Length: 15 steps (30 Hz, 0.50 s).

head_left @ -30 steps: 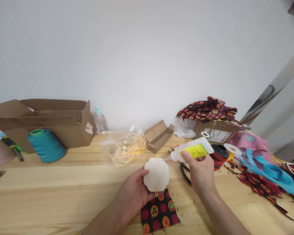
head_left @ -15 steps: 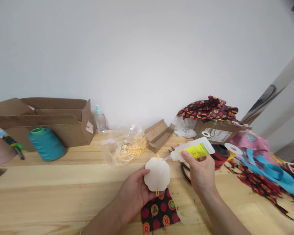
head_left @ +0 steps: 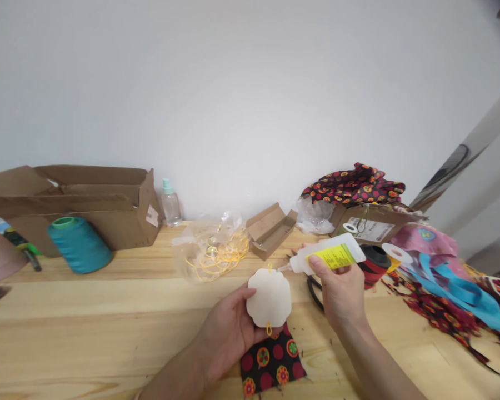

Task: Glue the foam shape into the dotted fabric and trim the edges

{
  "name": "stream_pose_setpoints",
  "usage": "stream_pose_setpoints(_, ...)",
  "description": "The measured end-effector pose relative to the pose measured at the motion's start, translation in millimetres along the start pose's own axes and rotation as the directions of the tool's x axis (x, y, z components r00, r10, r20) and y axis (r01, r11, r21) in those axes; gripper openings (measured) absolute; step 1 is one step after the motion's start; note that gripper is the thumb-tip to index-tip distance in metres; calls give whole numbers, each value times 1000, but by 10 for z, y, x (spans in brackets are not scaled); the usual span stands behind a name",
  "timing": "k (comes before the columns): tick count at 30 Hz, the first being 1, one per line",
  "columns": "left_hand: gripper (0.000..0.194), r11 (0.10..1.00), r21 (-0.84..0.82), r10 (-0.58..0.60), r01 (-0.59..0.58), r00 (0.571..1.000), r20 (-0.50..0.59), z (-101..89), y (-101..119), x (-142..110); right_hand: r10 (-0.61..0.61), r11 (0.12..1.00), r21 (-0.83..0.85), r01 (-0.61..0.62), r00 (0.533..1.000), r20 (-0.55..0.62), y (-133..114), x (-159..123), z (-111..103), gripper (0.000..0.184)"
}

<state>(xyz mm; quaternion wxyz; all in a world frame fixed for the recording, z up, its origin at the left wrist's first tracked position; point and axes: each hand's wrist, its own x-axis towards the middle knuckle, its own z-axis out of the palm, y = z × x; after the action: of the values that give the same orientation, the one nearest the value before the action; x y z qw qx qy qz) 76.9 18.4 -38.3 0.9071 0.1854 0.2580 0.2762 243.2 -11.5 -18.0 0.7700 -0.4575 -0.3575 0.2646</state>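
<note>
My left hand [head_left: 233, 319] grips a white scalloped disc [head_left: 269, 299] by its left side, thumb on the face and fingers underneath. Yellow cord loops [head_left: 269, 329] stick out at the disc's top and bottom. In my right hand [head_left: 341, 291] is a white glue bottle [head_left: 325, 254] with a yellow label, tilted so its thin nozzle points left. The nozzle tip is at the disc's upper edge, beside the top loop. Below the disc, a dark patterned fabric piece [head_left: 273, 361] lies on the wooden table [head_left: 87, 344], partly covered by my left fingers.
At the left are a cardboard box [head_left: 100, 216], a teal thread cone [head_left: 80, 245] and a clear bottle [head_left: 171, 205]. Yellow cord [head_left: 220, 255] in plastic and a small open box [head_left: 270, 229] lie behind the disc. Scissors handles [head_left: 314, 291], blue ribbon [head_left: 462, 289] and fabric scraps [head_left: 437, 314] are at the right.
The disc has shifted very slightly right in my left hand. The bottle has barely moved, and its nozzle stays at the upper edge.
</note>
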Motion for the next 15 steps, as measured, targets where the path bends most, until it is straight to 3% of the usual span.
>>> stream_pose_setpoints(15, 41, 999, -29, -31, 31, 999, -21, 38, 9, -39, -26, 998, -53, 27, 999, 19, -35, -74, 60, 28)
